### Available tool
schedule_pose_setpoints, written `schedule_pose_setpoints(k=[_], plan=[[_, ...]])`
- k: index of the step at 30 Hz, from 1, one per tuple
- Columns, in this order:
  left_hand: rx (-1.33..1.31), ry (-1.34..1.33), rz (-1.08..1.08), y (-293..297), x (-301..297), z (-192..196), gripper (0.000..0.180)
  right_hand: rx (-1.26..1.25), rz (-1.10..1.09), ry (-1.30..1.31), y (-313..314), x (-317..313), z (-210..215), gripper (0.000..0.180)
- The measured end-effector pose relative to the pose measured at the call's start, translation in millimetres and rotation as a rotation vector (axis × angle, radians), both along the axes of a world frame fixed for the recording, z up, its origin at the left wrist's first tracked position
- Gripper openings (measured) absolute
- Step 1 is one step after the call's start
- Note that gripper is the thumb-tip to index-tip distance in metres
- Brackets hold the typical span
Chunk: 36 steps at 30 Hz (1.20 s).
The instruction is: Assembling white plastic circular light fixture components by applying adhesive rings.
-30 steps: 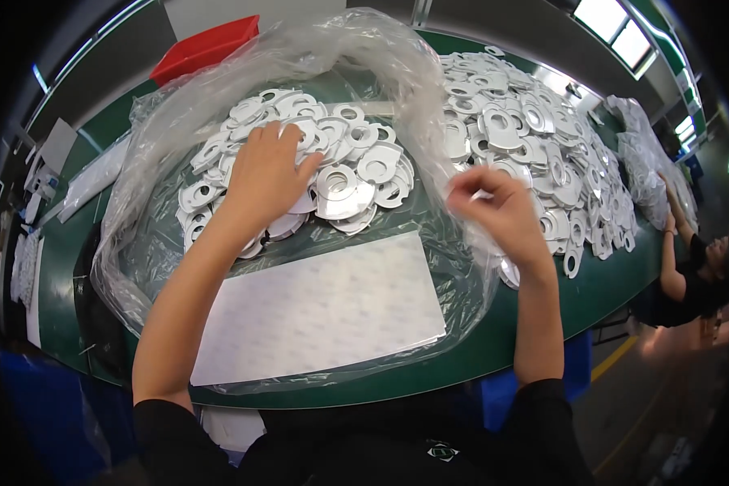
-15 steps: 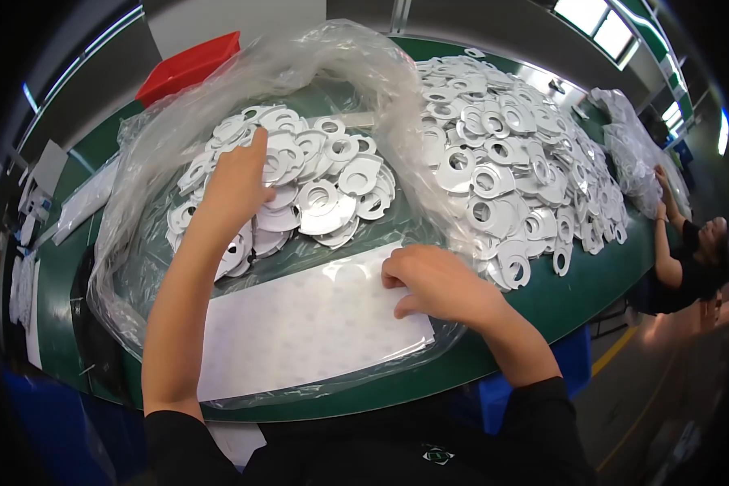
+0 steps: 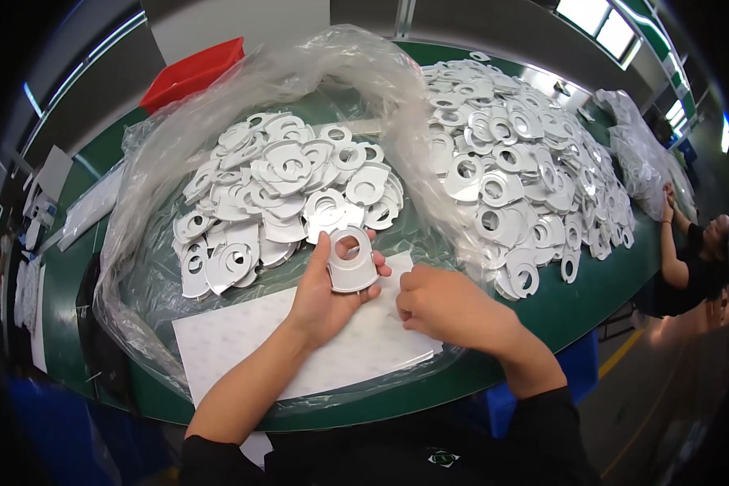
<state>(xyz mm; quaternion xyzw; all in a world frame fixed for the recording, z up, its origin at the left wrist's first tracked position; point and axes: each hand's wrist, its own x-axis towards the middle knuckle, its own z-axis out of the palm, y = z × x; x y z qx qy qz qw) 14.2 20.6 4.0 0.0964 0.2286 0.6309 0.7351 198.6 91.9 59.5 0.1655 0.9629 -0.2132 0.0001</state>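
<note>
Drawn back from the heap of flat silver-white plates (image 3: 279, 194), the bare left hand (image 3: 326, 300) now clasps one round-holed silver-white plate (image 3: 351, 278) above a white rectangular sheet (image 3: 231, 336); the curled bare right hand's (image 3: 441, 304) grip cannot be told.

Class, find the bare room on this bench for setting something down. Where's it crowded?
Free: green table between the right pile, right forearm and near edge; the white sheet left of the left forearm. Crowded: the right pile, and the left pile within the clear plastic.

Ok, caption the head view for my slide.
Left hand holding a holed white part over white sheets; right hand nearby.
</note>
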Motion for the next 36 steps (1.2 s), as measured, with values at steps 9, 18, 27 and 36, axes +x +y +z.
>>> schedule_pose_setpoints(k=[9, 18, 27, 36], plan=[[0.016, 0.165, -0.032, 2, 3, -2, 0.067, -0.634, 0.079, 0.494, 36, 12, 37, 0.011], [0.034, 0.170, -0.073, 0, 2, -6, 0.071, -0.968, -0.365, 0.710, 14, -35, -28, 0.007], [0.013, 0.171, -0.054, 0, 4, -5, 0.072, -1.101, -0.437, 0.692, 10, -41, -35, 0.012], [0.009, 0.143, -0.039, 1, 4, -5, 0.067, -1.109, -0.448, 0.706, 10, -42, -37, 0.013]])
